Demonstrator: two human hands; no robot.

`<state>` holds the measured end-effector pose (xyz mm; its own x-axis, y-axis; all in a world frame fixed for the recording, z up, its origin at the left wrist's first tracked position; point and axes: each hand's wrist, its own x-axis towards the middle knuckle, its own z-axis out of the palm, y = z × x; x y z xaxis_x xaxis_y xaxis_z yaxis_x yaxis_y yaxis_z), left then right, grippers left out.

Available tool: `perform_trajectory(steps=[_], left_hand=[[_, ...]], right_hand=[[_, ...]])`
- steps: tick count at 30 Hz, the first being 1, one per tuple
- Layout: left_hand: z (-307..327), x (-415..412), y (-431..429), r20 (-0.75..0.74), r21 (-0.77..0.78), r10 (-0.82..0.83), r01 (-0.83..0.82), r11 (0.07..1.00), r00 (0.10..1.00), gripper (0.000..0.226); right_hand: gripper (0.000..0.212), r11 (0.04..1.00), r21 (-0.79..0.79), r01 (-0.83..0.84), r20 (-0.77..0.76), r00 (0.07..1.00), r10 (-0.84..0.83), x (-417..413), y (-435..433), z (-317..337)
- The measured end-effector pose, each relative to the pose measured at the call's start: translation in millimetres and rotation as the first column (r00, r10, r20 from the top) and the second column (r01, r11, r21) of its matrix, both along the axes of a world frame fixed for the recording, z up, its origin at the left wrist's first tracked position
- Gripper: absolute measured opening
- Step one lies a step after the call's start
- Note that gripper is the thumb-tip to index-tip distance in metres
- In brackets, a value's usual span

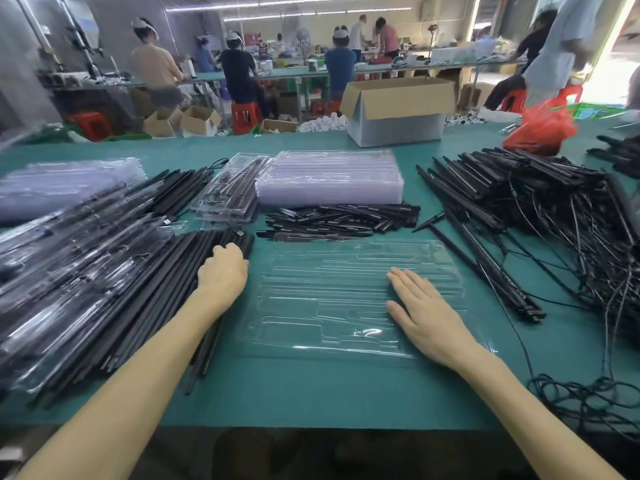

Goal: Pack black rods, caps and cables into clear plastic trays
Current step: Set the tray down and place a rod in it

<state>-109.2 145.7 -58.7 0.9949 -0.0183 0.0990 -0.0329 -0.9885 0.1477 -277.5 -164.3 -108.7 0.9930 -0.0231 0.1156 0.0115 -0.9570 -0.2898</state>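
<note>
Table: a wide table with a green cover (311,393) carries everything in front of me.
Right heap: long black rods with thin black cables (519,188) lie tangled at my right, well apart from my hands.
Left heap: packed clear plastic trays (69,258) lie overlapping at my far left, and just beside them is a bundle of loose, long black rods (180,271).
Stack: empty clear plastic trays (329,181) are piled at the middle back, with a few filled trays (225,192) just to the left of them.
Empty tray: one clear plastic tray with long grooves (329,299) lies flat before me, between my two hands, with nothing in its grooves.
Caps: short black caps (346,218) lie in a loose pile between the stack and the empty tray.
Right hand (429,317): it rests flat on the right part of the empty tray, with fingers straight and together.
Left hand (223,271): it lies on the far end of the loose rods with fingers bent downward; I cannot tell if they grip a rod.
</note>
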Motion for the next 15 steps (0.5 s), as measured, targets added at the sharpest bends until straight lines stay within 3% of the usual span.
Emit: perform_trajectory(steps=[5,8,11,13,15], left_hand=[[35,7,-4,0.054,-0.194,-0.019,0.029,0.981,0.998,0.031],[56,6,-19,0.049,-0.381,-0.094,0.106,0.918,0.994,0.034],[64,-2,-43,-0.057,-0.719,-0.208,0.105,0.687,0.976,0.028],[64,-9,-61,-0.147,-0.894,-0.278,-0.008,0.449,0.949,0.023],[58,-16,-77,-0.211,-0.967,-0.318,-0.150,0.204,0.924,0.016]], right_hand=[[0.061,1.000,0.003,0.001,0.007,1.000,-0.001,2,0,-2],[0.061,1.000,-0.001,0.006,0.019,1.000,-0.005,2,0,-3],[0.061,1.000,0.014,0.002,0.024,1.000,-0.003,1,2,-2],[0.061,1.000,0.026,0.000,0.030,1.000,-0.001,1,2,-1],[0.061,0.999,0.045,-0.005,0.039,0.999,0.003,0,1,0]])
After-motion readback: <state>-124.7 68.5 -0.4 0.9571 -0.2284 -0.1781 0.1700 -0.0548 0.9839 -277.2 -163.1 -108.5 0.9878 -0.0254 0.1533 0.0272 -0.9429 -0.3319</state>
